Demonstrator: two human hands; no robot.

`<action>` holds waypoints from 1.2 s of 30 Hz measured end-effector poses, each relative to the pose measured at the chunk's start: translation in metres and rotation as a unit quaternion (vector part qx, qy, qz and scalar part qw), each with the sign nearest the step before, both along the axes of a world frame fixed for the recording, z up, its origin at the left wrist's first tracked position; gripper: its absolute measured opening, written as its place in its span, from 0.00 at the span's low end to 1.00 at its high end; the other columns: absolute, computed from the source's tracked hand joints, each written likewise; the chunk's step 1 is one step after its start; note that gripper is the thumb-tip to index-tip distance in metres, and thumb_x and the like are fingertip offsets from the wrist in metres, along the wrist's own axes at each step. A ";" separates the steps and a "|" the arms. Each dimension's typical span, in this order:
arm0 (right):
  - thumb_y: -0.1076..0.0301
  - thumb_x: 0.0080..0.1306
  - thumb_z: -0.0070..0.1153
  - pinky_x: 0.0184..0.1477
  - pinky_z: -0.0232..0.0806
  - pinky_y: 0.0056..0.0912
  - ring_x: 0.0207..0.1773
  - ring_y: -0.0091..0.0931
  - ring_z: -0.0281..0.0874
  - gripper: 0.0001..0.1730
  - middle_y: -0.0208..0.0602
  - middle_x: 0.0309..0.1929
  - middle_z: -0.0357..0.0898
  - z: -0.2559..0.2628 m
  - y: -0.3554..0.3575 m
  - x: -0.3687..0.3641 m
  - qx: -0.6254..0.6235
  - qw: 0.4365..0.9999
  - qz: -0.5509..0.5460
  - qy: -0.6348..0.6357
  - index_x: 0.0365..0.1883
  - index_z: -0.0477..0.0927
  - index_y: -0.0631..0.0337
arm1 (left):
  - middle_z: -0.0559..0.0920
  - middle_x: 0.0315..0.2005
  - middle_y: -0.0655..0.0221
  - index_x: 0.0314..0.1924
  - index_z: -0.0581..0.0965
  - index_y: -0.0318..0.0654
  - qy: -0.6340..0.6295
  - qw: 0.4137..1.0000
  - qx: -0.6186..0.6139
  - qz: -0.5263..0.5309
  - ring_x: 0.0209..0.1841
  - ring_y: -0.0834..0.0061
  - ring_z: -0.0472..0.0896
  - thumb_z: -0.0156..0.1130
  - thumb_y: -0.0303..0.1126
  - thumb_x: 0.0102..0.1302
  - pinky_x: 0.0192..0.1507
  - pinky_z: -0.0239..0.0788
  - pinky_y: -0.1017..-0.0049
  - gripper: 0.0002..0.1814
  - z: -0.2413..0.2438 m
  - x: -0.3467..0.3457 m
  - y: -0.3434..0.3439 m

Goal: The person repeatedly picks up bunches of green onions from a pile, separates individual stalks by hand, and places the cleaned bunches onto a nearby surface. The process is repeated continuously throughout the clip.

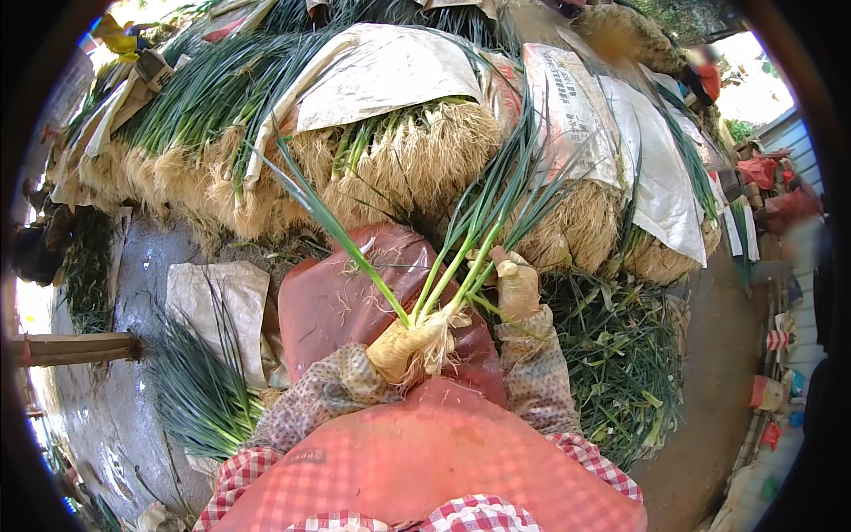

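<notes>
My left hand (pixel 401 352), in a pale yellow glove, grips several allium stalks (pixel 442 286) by their root ends, over my lap. The long green leaves fan upward and away from me. Stringy pale roots (pixel 433 359) hang beside the glove. My right hand (pixel 517 287), gloved too, is raised just right of the stalks, its fingertips close to the leaves. Whether it pinches a leaf is not clear. A translucent red plastic apron (pixel 432 459) covers my front, and reddish plastic (pixel 319 319) lies over my knees.
Ahead stands a long heap of rooted allium bundles (pixel 412 153), partly under white woven sacks (pixel 392 73). Loose leaves (pixel 618 359) are piled at my right. Another green bundle (pixel 199 386) lies at my left by a pale sack (pixel 219 312). A person (pixel 706 76) is at far right.
</notes>
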State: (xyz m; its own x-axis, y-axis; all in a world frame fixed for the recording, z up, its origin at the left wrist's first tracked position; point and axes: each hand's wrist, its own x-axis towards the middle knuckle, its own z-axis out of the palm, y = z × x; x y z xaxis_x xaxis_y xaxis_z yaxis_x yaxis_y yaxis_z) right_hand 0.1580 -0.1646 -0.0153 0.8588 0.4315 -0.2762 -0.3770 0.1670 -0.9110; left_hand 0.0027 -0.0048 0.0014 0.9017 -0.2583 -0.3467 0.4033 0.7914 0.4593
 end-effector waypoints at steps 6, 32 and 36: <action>0.55 0.68 0.53 0.26 0.67 0.32 0.25 0.28 0.78 0.19 0.35 0.26 0.80 -0.040 -0.011 -0.001 -0.171 0.985 0.004 -0.031 0.34 0.78 0.65 | 0.81 0.39 0.70 0.57 0.73 0.34 0.049 0.988 0.115 0.092 0.36 0.82 0.79 0.63 0.20 0.61 0.34 0.71 0.82 0.22 -0.012 -0.005 -0.014; 0.75 0.65 0.55 0.23 0.64 0.26 0.20 0.20 0.71 0.08 0.34 0.20 0.78 0.071 -0.006 -0.094 0.146 0.937 0.318 -0.018 0.26 0.80 0.66 | 0.81 0.45 0.64 0.52 0.74 0.31 0.111 0.982 0.142 0.048 0.41 0.73 0.81 0.67 0.22 0.58 0.44 0.75 0.74 0.21 -0.030 -0.002 0.001; 0.60 0.64 0.58 0.28 0.71 0.32 0.26 0.32 0.80 0.12 0.40 0.22 0.79 0.015 -0.002 -0.031 -0.375 0.844 0.108 -0.369 0.29 0.81 0.61 | 0.81 0.44 0.64 0.51 0.74 0.31 0.051 0.987 0.123 0.087 0.44 0.73 0.81 0.66 0.18 0.57 0.47 0.76 0.73 0.21 -0.035 -0.005 -0.011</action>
